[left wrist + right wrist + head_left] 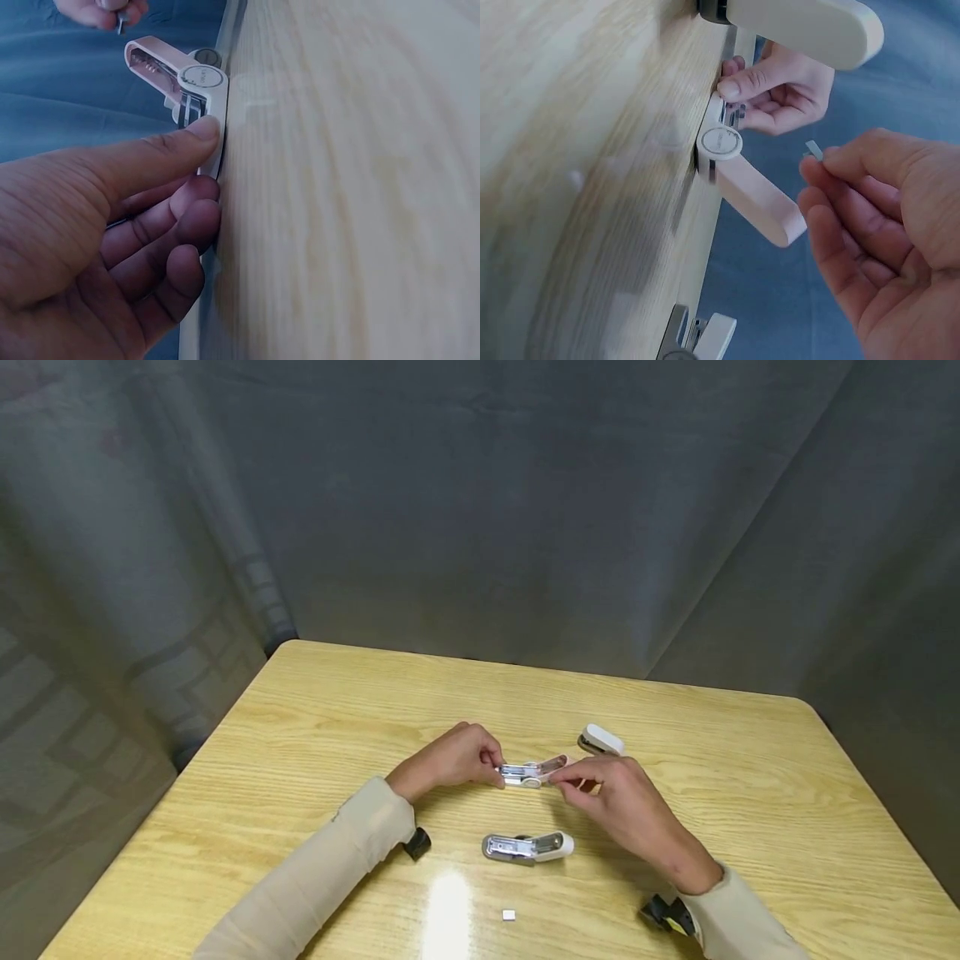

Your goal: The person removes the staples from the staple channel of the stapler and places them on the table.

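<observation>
Closed white stapler [600, 740] just beyond the grip. Opened stapler [527, 847] nearer in. Small white block [508, 915] nearest the table [787, 793] edge.

small white piece [508, 915] too tiny to identify

Backdrop: dark grey curtain [480, 485], creased, hung behind and to both sides. Light wood-grain table [750, 793] with rounded corners — bright glare patch near its front edge.
</observation>
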`<move>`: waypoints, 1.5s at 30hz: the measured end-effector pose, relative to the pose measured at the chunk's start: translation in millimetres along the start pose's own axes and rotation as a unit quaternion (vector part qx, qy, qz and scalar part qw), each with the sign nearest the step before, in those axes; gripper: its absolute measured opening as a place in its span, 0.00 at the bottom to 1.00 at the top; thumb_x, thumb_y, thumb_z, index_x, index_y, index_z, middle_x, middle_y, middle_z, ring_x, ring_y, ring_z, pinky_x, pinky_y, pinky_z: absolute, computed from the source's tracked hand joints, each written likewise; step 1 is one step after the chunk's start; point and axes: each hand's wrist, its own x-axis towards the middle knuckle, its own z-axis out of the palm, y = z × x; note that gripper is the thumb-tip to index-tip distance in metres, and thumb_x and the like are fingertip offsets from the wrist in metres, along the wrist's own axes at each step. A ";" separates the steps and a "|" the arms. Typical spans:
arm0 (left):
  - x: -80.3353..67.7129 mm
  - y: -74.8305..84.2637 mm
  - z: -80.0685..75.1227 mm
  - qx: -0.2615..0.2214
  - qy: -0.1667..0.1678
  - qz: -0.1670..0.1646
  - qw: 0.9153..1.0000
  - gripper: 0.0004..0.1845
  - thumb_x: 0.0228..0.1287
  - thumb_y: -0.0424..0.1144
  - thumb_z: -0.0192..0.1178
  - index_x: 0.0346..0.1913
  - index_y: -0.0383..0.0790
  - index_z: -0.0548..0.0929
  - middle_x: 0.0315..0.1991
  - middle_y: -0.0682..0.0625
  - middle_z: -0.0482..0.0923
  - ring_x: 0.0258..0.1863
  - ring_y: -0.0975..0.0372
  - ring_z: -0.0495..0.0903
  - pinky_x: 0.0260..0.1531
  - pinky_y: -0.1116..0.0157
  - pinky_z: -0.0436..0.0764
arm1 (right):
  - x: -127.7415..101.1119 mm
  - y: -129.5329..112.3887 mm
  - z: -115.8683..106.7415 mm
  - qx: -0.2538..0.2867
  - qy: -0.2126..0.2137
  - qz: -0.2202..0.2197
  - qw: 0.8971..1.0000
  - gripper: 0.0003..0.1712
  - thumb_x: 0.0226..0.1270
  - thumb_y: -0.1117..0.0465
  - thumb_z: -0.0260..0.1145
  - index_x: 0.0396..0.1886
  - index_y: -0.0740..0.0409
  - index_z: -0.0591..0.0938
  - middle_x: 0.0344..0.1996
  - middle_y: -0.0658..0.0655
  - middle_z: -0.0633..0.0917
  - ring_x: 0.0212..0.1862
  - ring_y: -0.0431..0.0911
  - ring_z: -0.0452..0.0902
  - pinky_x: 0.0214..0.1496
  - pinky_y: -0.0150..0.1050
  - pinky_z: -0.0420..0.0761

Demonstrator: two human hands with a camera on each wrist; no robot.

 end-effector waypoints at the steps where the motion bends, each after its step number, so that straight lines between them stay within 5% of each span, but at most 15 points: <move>1: 0.1 0.4 0.0 0.005 0.000 0.003 1.000 0.08 0.58 0.36 0.78 0.27 0.47 0.87 0.18 0.59 0.77 0.18 0.70 0.66 0.31 0.68 0.70 | -2.5 0.9 -1.1 0.002 -0.005 0.002 1.000 0.11 0.61 0.72 0.76 0.40 0.53 0.93 0.37 0.45 0.90 0.34 0.33 0.82 0.33 0.34 0.82; 7: 0.6 2.6 -0.5 0.028 -0.006 0.003 1.000 0.09 0.59 0.38 0.78 0.26 0.48 0.87 0.16 0.60 0.74 0.17 0.69 0.65 0.57 0.56 0.65 | -14.1 6.6 0.1 0.009 -0.051 0.020 0.998 0.11 0.64 0.71 0.74 0.42 0.52 0.92 0.34 0.44 0.89 0.32 0.33 0.80 0.33 0.33 0.81; 11: 0.3 3.5 -0.9 0.043 -0.008 -0.005 0.999 0.09 0.59 0.39 0.77 0.26 0.49 0.87 0.16 0.60 0.73 0.17 0.68 0.65 0.60 0.55 0.64 | -16.3 10.0 5.2 0.005 -0.074 0.022 0.997 0.09 0.66 0.69 0.74 0.41 0.52 0.92 0.33 0.44 0.88 0.32 0.31 0.79 0.33 0.33 0.81; 19: 1.9 3.5 0.8 0.050 -0.015 0.009 0.999 0.08 0.61 0.38 0.76 0.27 0.48 0.87 0.17 0.60 0.76 0.17 0.68 0.65 0.37 0.63 0.70 | -18.1 12.7 12.4 0.013 -0.114 0.003 0.993 0.08 0.67 0.69 0.72 0.40 0.53 0.92 0.35 0.43 0.90 0.33 0.29 0.80 0.35 0.32 0.82; 29: 0.8 5.7 -1.7 0.051 -0.021 -0.001 0.998 0.08 0.61 0.39 0.77 0.28 0.49 0.87 0.17 0.59 0.76 0.17 0.69 0.65 0.41 0.63 0.70 | -17.8 14.9 12.6 -0.028 -0.129 -0.075 0.988 0.10 0.67 0.71 0.72 0.37 0.52 0.91 0.37 0.45 0.89 0.39 0.32 0.82 0.38 0.32 0.82; 31: 0.5 5.9 -2.4 0.046 -0.025 0.000 0.999 0.08 0.61 0.38 0.77 0.28 0.48 0.87 0.17 0.59 0.77 0.17 0.69 0.65 0.35 0.64 0.71 | -17.7 15.3 13.0 -0.032 -0.127 -0.078 0.988 0.10 0.67 0.71 0.72 0.36 0.51 0.91 0.37 0.44 0.89 0.39 0.31 0.81 0.37 0.32 0.82; 36: 0.8 7.0 -3.1 0.043 -0.034 0.000 0.998 0.08 0.60 0.37 0.77 0.29 0.47 0.86 0.16 0.58 0.74 0.17 0.69 0.65 0.29 0.67 0.69 | -18.6 15.7 12.9 -0.032 -0.125 -0.070 0.989 0.09 0.67 0.70 0.72 0.35 0.50 0.91 0.36 0.43 0.89 0.37 0.30 0.80 0.36 0.31 0.81; 45: 1.1 13.4 -9.8 0.077 -0.067 -0.001 0.995 0.09 0.59 0.39 0.78 0.36 0.43 0.86 0.17 0.58 0.72 0.18 0.68 0.66 0.31 0.67 0.73 | -19.9 15.9 6.7 -0.021 -0.134 -0.011 0.991 0.07 0.69 0.67 0.71 0.38 0.51 0.92 0.35 0.42 0.89 0.33 0.30 0.77 0.33 0.31 0.79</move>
